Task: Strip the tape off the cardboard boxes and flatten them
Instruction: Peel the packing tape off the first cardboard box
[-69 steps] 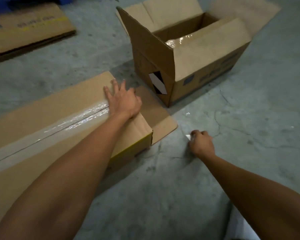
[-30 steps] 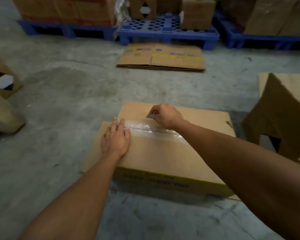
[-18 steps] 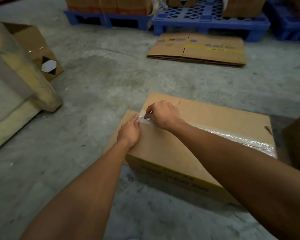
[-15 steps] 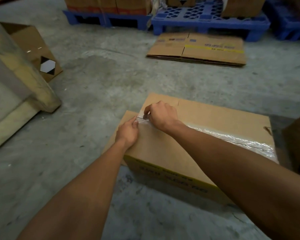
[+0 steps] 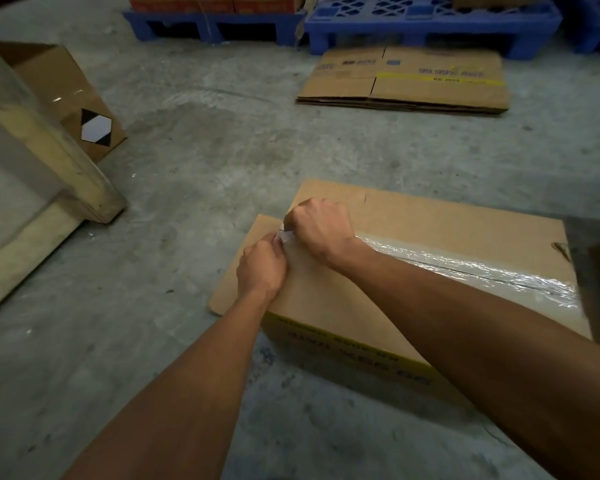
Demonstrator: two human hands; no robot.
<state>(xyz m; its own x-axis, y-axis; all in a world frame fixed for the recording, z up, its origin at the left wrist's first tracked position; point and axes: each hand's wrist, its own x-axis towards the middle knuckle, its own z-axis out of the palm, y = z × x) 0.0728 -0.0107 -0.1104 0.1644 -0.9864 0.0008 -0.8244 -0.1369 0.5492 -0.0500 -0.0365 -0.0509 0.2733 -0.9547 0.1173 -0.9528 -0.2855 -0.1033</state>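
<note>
The sealed brown cardboard box (image 5: pixel 430 271) sits on the concrete floor (image 5: pixel 222 150), clear tape strip (image 5: pixel 482 268) barely lifted. Its end is pinched by both hands, left (image 5: pixel 262 268) and right (image 5: pixel 321 228). One flattened cardboard stack (image 5: pixel 406 79) is done; plenty's left, apparently.

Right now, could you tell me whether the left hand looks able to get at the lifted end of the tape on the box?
Probably yes: the left hand is already at the tape end, beside the right hand, and nothing lies between.
</note>
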